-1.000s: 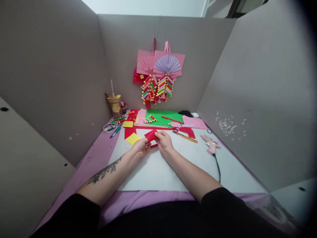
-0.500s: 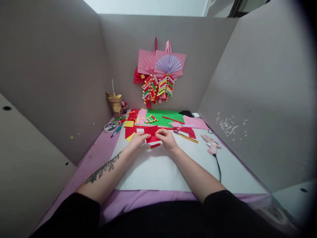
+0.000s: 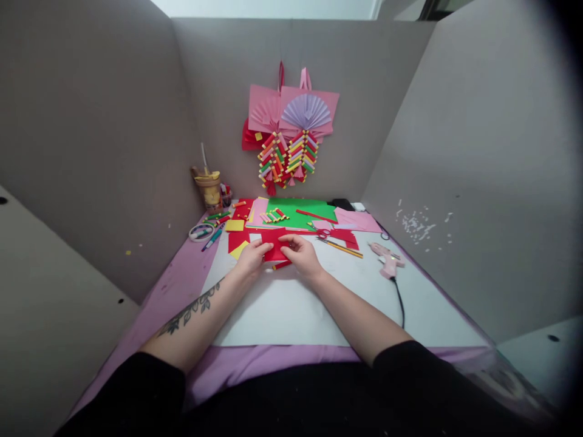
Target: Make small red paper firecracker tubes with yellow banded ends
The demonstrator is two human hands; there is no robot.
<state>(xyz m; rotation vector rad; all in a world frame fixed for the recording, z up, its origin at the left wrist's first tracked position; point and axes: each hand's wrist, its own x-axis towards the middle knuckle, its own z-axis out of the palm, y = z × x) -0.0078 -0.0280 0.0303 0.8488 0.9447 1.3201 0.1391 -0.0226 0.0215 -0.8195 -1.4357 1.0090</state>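
Note:
A piece of red paper (image 3: 274,250) is held up between my two hands over the white sheet (image 3: 291,315). My left hand (image 3: 253,256) pinches its left side, thumb on the face toward me. On the right side, the thumb and fingers of my right hand (image 3: 300,254) grip the paper. Just below it lies a small red paper roll (image 3: 281,265) with a yellow end, partly hidden by my right hand. A yellow paper piece (image 3: 239,249) lies beside my left fingers.
Red-handled scissors (image 3: 323,233) and a pencil (image 3: 346,249) lie right of my hands, with a pink glue gun (image 3: 387,260) beyond. Small rolls (image 3: 274,215) rest on green paper (image 3: 310,209). Tape (image 3: 201,232) and pens (image 3: 213,237) lie left. Paper decorations (image 3: 291,130) hang behind.
The red paper has tilted and been drawn slightly down, now covering part of the red roll. My right hand has shifted slightly left along it. The view has moved a little.

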